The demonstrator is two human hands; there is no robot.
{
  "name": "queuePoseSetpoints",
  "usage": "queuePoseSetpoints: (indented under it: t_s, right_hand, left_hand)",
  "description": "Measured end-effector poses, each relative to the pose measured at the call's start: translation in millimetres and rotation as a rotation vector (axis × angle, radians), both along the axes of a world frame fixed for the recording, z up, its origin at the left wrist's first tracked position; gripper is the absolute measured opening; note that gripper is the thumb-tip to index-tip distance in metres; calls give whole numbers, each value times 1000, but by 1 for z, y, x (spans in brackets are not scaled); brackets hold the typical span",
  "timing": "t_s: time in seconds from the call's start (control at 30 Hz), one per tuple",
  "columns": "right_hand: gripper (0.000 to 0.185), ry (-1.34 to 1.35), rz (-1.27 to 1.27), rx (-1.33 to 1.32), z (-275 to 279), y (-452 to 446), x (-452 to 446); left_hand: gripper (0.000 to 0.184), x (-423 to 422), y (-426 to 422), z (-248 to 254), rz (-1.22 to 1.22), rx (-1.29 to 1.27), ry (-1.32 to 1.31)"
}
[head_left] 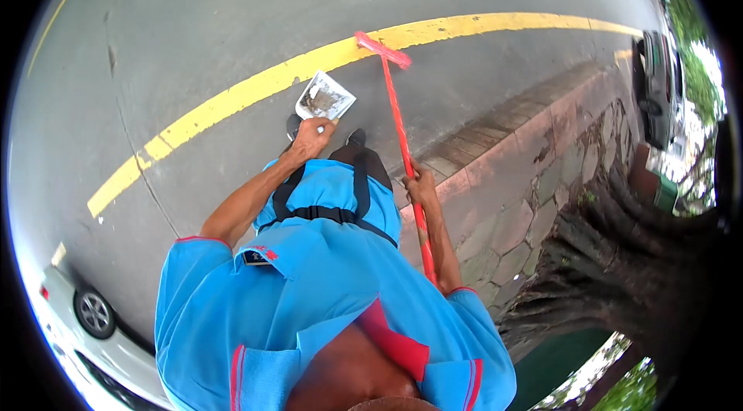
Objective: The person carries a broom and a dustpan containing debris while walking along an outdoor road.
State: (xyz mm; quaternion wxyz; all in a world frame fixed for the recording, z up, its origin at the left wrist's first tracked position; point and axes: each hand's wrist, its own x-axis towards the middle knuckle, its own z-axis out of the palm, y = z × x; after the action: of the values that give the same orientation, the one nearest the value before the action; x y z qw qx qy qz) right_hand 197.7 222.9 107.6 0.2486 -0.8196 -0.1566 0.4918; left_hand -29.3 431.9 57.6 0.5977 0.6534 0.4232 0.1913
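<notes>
My left hand (313, 136) is closed round the handle of a white dustpan (329, 94), which is held low in front of my feet. Dirt and pale scraps lie in the pan. My right hand (420, 183) is wrapped round the red pole of a broom (398, 113). The pole runs back along my right forearm. Its red head (383, 50) reaches out ahead, over the edge of the yellow road line, to the right of the dustpan and apart from it. I cannot tell whether the head touches the ground.
A yellow line (255, 88) curves across the grey road (255, 8). On the right runs a raised stone kerb (503, 155), with paving and thick tree roots (596, 256) beyond. A white car (116, 357) stands at lower left, a dark car (658, 90) at far right.
</notes>
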Motion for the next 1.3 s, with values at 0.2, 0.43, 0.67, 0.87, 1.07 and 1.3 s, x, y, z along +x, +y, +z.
queuePoseSetpoints:
  t_s: [0.2, 0.43, 0.67, 0.87, 1.07, 1.3]
  right_hand:
    - [59, -116, 135, -10, -46, 5, -18]
    - [62, 215, 201, -68, 19, -28, -2]
    - [57, 255, 53, -56, 46, -41, 30]
    - [60, 22, 31, 94, 7, -33, 75]
    - [57, -160, 10, 43, -51, -22, 122]
    - [33, -84, 4, 8, -64, -44, 104]
  left_hand:
    - [38, 8, 1, -5, -33, -19, 58]
    - [35, 14, 8, -17, -4, -123, 64]
    - [29, 52, 6, 3, 47, -201, -31]
    - [32, 86, 15, -6, 60, -206, -21]
    - [39, 119, 33, -21, 7, -218, -75]
    - [39, 159, 54, -28, -84, -248, -46]
